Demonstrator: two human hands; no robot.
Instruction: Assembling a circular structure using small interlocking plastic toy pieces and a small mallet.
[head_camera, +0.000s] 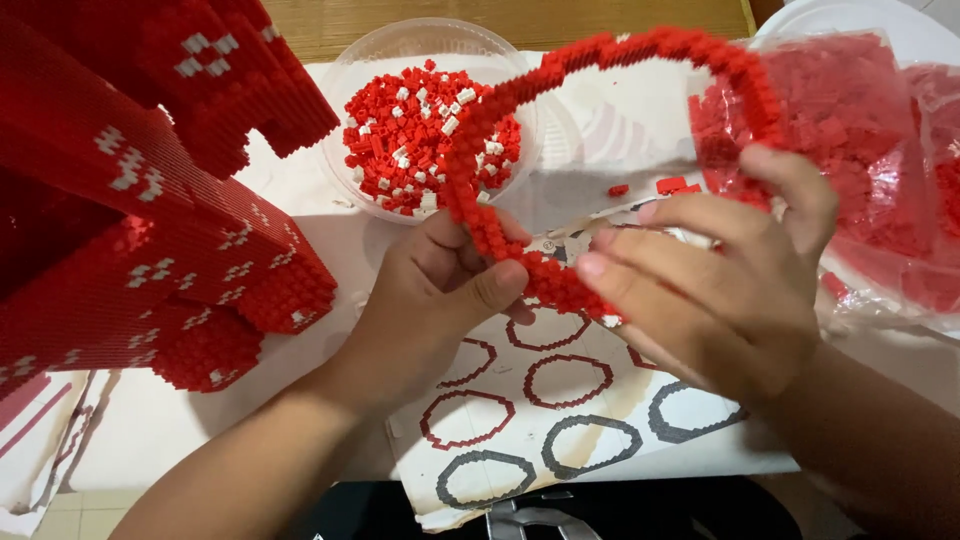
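The left hand (440, 290) and right hand (715, 290) both pinch a red brick ring (610, 60), closed on its lower arc above the printed sheet (560, 430). It looks like a joining step; the next press wants even, gentle force. The big red model (130, 230) crowds the left, the bowl (350, 90) and bags (870, 150) behind.

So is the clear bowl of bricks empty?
No, the bowl holds a heap of red and white bricks behind the brick ring.
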